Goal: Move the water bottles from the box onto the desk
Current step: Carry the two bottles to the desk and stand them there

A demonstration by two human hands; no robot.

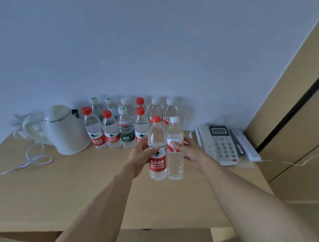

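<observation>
My left hand [140,156] grips a red-capped water bottle with a red label [157,150], held upright above the wooden desk [85,186]. My right hand [190,152] holds a white-capped bottle [175,156] upright right beside it; the two bottles touch side by side. Behind them, several water bottles [126,125] with red, white and green caps stand in two rows against the wall. The top of a cardboard box [164,237] shows at the bottom edge, below the desk front.
A white electric kettle [65,131] with its loose cord [33,159] stands at the left of the desk. A white desk phone [220,144] and a remote [246,146] lie at the right. A wooden wall panel [290,107] rises on the right.
</observation>
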